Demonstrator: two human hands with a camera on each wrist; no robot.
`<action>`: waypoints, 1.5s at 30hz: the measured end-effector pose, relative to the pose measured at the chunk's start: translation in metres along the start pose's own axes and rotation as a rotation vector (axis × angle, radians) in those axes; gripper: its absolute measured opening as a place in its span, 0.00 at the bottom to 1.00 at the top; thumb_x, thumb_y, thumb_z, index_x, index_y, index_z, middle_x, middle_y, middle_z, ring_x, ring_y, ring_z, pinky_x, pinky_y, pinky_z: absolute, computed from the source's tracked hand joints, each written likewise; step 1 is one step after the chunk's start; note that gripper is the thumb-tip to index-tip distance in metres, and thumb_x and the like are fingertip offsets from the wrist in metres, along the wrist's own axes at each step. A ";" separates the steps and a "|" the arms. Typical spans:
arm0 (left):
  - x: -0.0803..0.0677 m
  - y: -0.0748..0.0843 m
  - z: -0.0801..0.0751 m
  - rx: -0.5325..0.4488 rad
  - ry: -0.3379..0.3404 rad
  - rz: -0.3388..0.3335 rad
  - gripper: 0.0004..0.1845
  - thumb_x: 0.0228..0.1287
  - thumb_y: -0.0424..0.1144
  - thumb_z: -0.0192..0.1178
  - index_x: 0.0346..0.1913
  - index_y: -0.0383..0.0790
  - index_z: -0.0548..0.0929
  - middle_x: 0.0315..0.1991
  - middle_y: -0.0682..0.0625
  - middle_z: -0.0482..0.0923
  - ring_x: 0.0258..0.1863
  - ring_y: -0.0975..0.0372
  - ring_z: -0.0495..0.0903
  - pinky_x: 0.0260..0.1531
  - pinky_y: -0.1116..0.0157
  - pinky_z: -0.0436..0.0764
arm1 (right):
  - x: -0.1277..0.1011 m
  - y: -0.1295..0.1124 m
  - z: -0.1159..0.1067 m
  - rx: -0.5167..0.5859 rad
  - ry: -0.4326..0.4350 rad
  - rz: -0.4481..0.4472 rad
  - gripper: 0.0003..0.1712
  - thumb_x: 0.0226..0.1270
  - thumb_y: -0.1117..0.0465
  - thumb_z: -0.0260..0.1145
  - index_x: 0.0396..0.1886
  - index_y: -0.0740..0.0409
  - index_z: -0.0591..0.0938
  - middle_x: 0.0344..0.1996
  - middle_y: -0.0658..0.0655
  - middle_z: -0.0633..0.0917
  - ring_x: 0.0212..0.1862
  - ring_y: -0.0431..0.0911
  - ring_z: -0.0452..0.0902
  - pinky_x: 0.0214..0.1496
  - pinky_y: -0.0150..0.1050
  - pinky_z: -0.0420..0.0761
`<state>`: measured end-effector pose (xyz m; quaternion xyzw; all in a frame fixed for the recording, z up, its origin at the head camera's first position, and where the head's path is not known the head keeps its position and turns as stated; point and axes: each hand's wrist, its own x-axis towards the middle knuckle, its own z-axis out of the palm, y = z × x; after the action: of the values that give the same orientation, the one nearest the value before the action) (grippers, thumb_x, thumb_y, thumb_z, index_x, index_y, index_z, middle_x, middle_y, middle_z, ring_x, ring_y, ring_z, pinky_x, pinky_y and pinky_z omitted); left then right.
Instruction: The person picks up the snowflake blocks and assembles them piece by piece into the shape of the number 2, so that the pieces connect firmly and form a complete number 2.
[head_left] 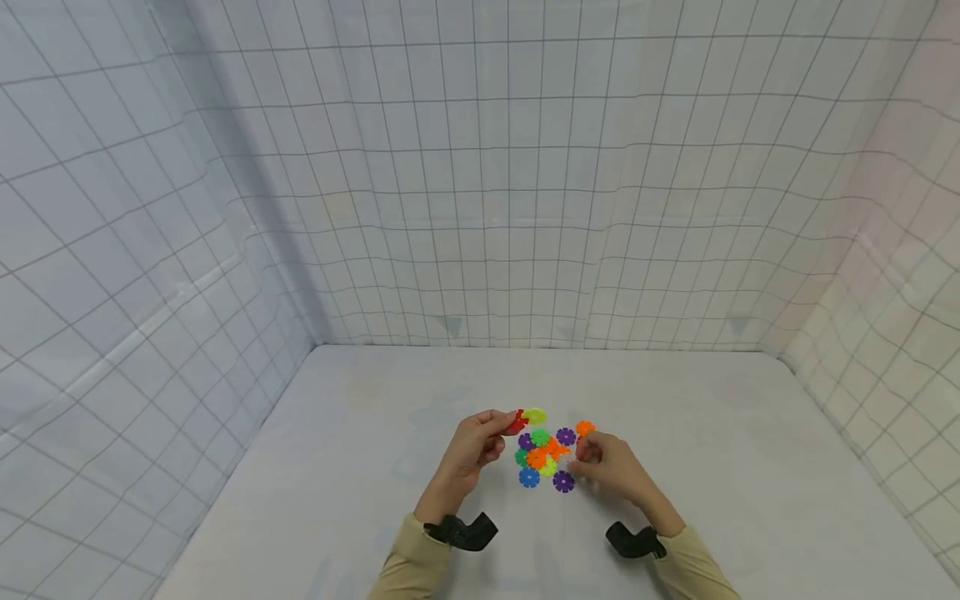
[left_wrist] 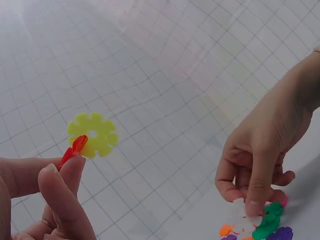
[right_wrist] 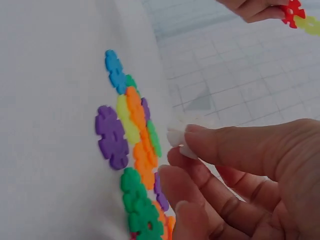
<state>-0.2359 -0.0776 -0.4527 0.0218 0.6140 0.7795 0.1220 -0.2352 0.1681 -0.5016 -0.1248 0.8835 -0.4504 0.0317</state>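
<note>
White table (head_left: 360,467), gridded cloth walls (head_left: 525,183), seemingly creased.

On the white table (head_left: 360,467), the left hand (head_left: 471,450) pinches a red plastic snowflake disc (head_left: 516,422) joined to a yellow-green one (head_left: 535,415). The right hand (head_left: 611,467) touches the right side of a pile of colourful snowflake discs (head_left: 546,458).

This looks like a staged recording booth, not a home or a workshop. White cloth (head_left: 525,192) printed with a thin grey grid hangs as walls on three sides and shows folds and creases. It encloses a plain white surface (head_left: 360,467). A small heap of bright plastic snowflake discs (head_left: 546,457) lies on it, and black camera mounts (head_left: 468,532) are strapped at both wrists.
</note>
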 end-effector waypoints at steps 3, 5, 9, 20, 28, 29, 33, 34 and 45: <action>0.001 -0.001 -0.001 -0.018 0.001 -0.015 0.11 0.65 0.45 0.62 0.32 0.39 0.81 0.25 0.51 0.77 0.16 0.65 0.67 0.17 0.74 0.64 | -0.002 -0.009 -0.006 0.124 0.008 -0.004 0.13 0.59 0.58 0.71 0.34 0.60 0.76 0.25 0.53 0.78 0.25 0.47 0.75 0.24 0.36 0.76; 0.001 0.000 -0.002 -0.024 0.002 -0.019 0.11 0.64 0.45 0.62 0.33 0.39 0.81 0.25 0.51 0.76 0.16 0.65 0.66 0.17 0.74 0.64 | -0.004 -0.017 -0.010 0.218 0.014 -0.004 0.15 0.61 0.57 0.69 0.38 0.62 0.76 0.27 0.57 0.79 0.26 0.50 0.75 0.25 0.36 0.78; 0.000 0.002 -0.002 -0.036 -0.013 -0.011 0.12 0.63 0.45 0.63 0.33 0.39 0.81 0.23 0.52 0.75 0.16 0.66 0.66 0.17 0.74 0.63 | -0.008 -0.033 -0.017 0.400 0.009 -0.009 0.16 0.66 0.59 0.65 0.45 0.66 0.74 0.32 0.64 0.79 0.29 0.55 0.76 0.30 0.38 0.79; 0.000 0.000 0.001 0.096 -0.035 0.046 0.14 0.62 0.46 0.63 0.34 0.36 0.83 0.29 0.48 0.80 0.17 0.64 0.67 0.20 0.71 0.63 | -0.017 -0.052 -0.024 0.592 -0.009 -0.086 0.18 0.71 0.58 0.58 0.51 0.70 0.73 0.28 0.61 0.79 0.27 0.52 0.76 0.33 0.37 0.81; -0.002 0.000 0.003 0.225 -0.038 0.100 0.16 0.62 0.46 0.64 0.34 0.33 0.82 0.28 0.46 0.80 0.19 0.61 0.70 0.21 0.70 0.65 | -0.018 -0.057 -0.022 0.571 0.029 -0.101 0.19 0.67 0.60 0.64 0.51 0.69 0.75 0.29 0.68 0.80 0.26 0.49 0.78 0.31 0.38 0.81; -0.002 0.001 0.003 0.232 -0.038 0.106 0.16 0.62 0.46 0.64 0.34 0.33 0.82 0.28 0.46 0.80 0.19 0.61 0.70 0.21 0.70 0.65 | -0.018 -0.058 -0.022 0.565 0.034 -0.103 0.19 0.67 0.60 0.64 0.51 0.69 0.75 0.29 0.69 0.80 0.25 0.47 0.78 0.32 0.39 0.82; -0.003 0.003 0.004 0.261 -0.059 0.129 0.16 0.62 0.45 0.64 0.35 0.32 0.83 0.28 0.50 0.81 0.19 0.59 0.71 0.20 0.71 0.65 | -0.020 -0.061 -0.022 0.541 0.047 -0.120 0.17 0.66 0.61 0.65 0.49 0.67 0.76 0.30 0.71 0.80 0.25 0.47 0.79 0.31 0.40 0.82; -0.003 0.003 0.004 0.267 -0.066 0.136 0.16 0.62 0.45 0.64 0.36 0.31 0.83 0.28 0.50 0.81 0.20 0.58 0.71 0.20 0.71 0.66 | -0.020 -0.061 -0.023 0.535 0.049 -0.126 0.17 0.66 0.61 0.65 0.49 0.67 0.77 0.30 0.71 0.80 0.25 0.48 0.79 0.31 0.41 0.82; -0.005 0.004 0.006 0.298 -0.096 0.162 0.13 0.63 0.41 0.63 0.36 0.31 0.82 0.28 0.50 0.82 0.20 0.55 0.73 0.20 0.71 0.66 | -0.021 -0.063 -0.025 0.439 0.071 -0.201 0.15 0.65 0.62 0.65 0.47 0.69 0.79 0.27 0.61 0.82 0.25 0.52 0.79 0.29 0.39 0.82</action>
<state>-0.2309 -0.0740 -0.4464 0.1263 0.7123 0.6853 0.0836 -0.2076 0.1577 -0.4377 -0.1864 0.7481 -0.6367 -0.0179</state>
